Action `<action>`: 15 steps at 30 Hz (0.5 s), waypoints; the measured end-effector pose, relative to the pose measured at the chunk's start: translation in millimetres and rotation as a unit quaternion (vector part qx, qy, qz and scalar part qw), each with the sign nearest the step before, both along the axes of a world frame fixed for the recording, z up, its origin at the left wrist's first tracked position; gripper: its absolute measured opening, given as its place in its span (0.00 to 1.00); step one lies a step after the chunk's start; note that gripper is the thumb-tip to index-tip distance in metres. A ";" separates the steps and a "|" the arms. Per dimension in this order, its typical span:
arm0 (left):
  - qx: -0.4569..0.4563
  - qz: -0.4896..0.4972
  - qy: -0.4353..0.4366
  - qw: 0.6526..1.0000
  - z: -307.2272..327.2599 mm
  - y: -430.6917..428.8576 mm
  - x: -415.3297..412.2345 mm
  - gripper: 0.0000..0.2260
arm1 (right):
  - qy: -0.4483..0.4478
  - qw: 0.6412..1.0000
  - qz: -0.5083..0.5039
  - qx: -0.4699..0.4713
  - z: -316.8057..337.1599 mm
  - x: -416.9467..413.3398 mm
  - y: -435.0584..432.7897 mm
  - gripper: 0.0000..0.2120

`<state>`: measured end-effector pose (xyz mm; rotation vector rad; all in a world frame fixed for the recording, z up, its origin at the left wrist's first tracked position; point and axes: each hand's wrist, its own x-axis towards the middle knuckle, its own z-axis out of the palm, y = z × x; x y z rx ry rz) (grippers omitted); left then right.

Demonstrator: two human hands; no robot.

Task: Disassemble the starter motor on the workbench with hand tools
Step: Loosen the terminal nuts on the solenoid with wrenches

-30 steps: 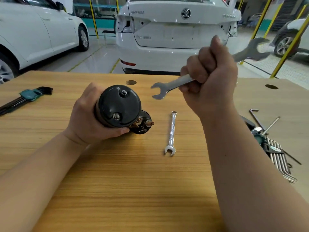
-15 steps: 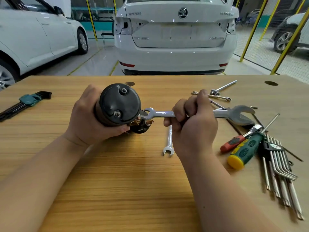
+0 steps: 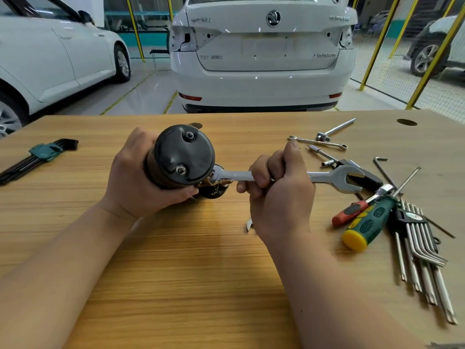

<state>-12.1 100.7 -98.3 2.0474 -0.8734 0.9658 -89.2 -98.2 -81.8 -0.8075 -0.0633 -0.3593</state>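
Note:
The starter motor (image 3: 183, 156) lies on the wooden workbench (image 3: 191, 273) with its black round end cap facing me. My left hand (image 3: 136, 182) grips its body from the left. My right hand (image 3: 276, 195) holds the shaft of a double open-end wrench (image 3: 334, 178). The wrench's small jaw sits on a terminal nut at the solenoid (image 3: 214, 190), low on the motor's right side. The large jaw points right, free. A second small wrench (image 3: 249, 225) lies under my right hand, mostly hidden.
Right of my hand lie screwdrivers (image 3: 362, 222), a set of long hex keys (image 3: 422, 255), socket extensions (image 3: 324, 153) and a T-bar (image 3: 334, 129). A black hex key set (image 3: 37, 157) sits at the far left. White cars (image 3: 261, 54) stand beyond the bench's far edge.
My right hand came down from mid-air with the wrench and set its small jaw on the solenoid terminal. My left hand and the motor stayed put.

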 end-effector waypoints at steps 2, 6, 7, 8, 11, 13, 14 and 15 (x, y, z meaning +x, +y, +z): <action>-0.005 -0.008 -0.004 1.000 0.3 -0.1 -0.9 0.37 | -0.001 1.000 0.000 -0.004 0.6 1.0 -2.1 0.28; -0.006 -0.006 -0.008 1.000 0.8 -0.5 -1.7 0.37 | -0.005 1.000 -0.016 -0.015 0.8 0.4 -3.1 0.29; -0.006 -0.003 -0.011 1.000 1.0 -0.7 -1.1 0.37 | -0.008 0.999 -0.025 -0.019 0.3 -0.2 -2.6 0.29; -0.004 0.000 -0.015 1.000 1.2 -0.8 -0.4 0.37 | -0.011 0.999 -0.037 -0.026 -0.3 -1.3 -1.7 0.29; -0.003 0.005 -0.023 1.000 1.0 -1.6 2.0 0.39 | -0.015 0.997 -0.067 -0.036 -2.7 -5.2 2.9 0.26; -0.001 0.009 -0.027 1.000 1.2 -2.5 3.0 0.40 | -0.011 0.997 -0.078 -0.027 -4.4 -7.1 5.8 0.24; 0.000 0.011 -0.028 1.000 1.4 -2.8 3.0 0.41 | -0.007 0.996 -0.084 -0.025 -5.1 -8.1 6.4 0.25; 0.001 0.011 -0.029 1.000 1.9 -3.2 3.0 0.41 | -0.002 0.996 -0.091 -0.024 -5.7 -8.9 6.9 0.25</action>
